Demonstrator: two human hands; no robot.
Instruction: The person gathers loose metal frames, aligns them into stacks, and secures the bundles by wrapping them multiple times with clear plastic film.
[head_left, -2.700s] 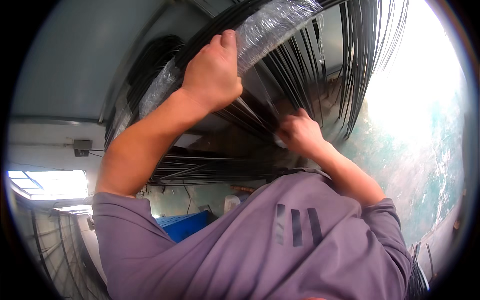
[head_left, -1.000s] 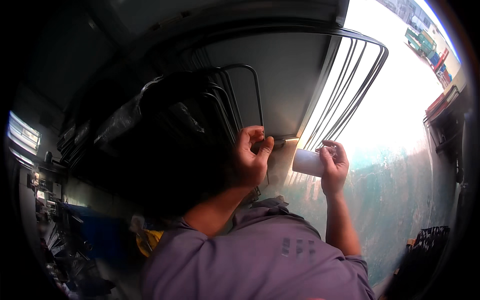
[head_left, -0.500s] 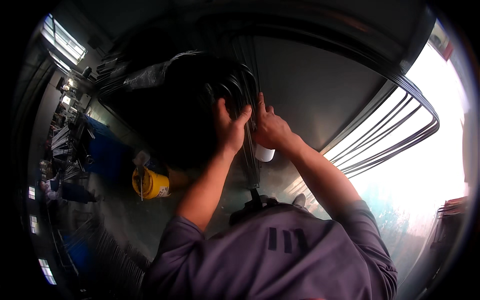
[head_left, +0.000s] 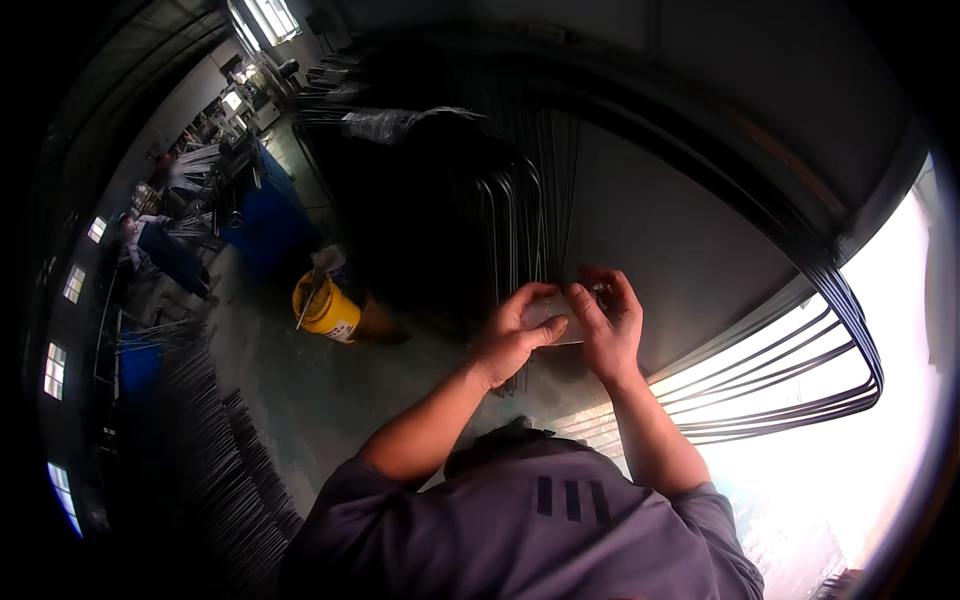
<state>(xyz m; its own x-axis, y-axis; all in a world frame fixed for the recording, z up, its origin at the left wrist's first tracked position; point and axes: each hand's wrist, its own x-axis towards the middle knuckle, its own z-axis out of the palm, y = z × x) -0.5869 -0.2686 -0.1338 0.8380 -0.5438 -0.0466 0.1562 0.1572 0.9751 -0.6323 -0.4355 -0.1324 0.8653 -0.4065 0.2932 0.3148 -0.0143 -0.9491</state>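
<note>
Both my hands are raised together in front of a bundle of bent black metal rods (head_left: pixel 535 215). Between them is a pale, partly see-through thing (head_left: pixel 546 314), which may be film or a roll; its kind is not clear. My left hand (head_left: pixel 510 338) is curled round its left side, thumb toward the right. On the other side, my right hand (head_left: pixel 612 325) has its fingers bent and its thumb against the upper right part of the pale thing. The fingers partly hide it. Behind the hands, the lower rod ends hang toward the floor.
A yellow bucket (head_left: pixel 328 312) stands on the floor at left, near a blue bin (head_left: pixel 268 230). Long bent rods (head_left: pixel 865 370) curve out at right. Dark rods are stacked at lower left (head_left: pixel 225 460). Another person (head_left: pixel 165 250) is at far left.
My hands have come off the rods and drawn nearer to my body. A white cylinder end showed under my right hand before; now a pale thing is between both hands. The view has turned.
</note>
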